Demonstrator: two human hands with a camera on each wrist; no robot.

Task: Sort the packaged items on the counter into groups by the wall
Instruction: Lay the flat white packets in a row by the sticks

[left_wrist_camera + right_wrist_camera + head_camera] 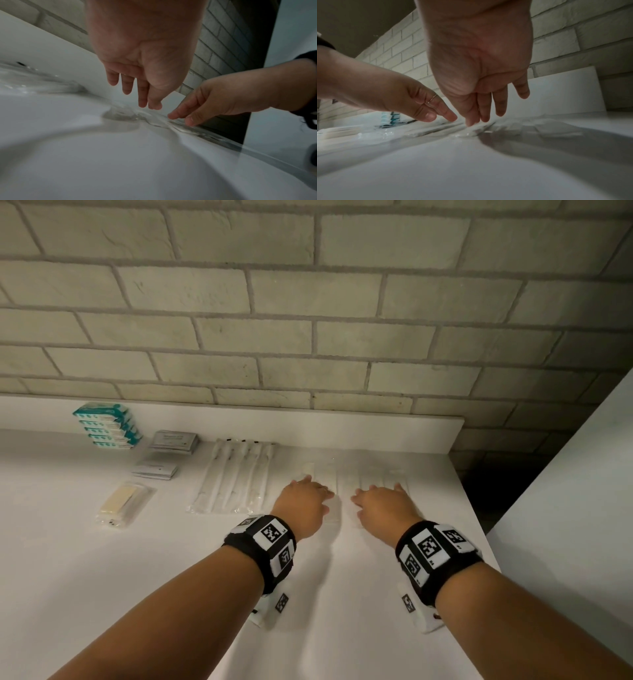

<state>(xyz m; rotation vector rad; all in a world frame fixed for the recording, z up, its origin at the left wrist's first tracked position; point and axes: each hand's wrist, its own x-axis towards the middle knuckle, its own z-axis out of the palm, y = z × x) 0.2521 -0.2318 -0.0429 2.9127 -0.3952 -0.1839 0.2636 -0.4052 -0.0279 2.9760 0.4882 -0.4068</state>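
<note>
The clear flat packets (346,474) lie in a row near the wall (308,302). The left hand (305,505) and right hand (385,506) are held over them, fingers (142,94) loosely extended, nothing grasped. Fingertips should be slid gently; the slippery film probably shifts easily. The white surface (102,577) is dimly lit.

Lighting: dim, even, cool-grey in all views. Counter (61,559) is the brightest surface and washes out the clear packets (346,477) lying by the wall (308,302). Dark, unlit gap to the right of the counter. Soft shadows spread on the counter under both hands in the wrist views. Wide-angle bowing of counter and brick lines. Wrist views soft; near counter and palms blurred.
</note>
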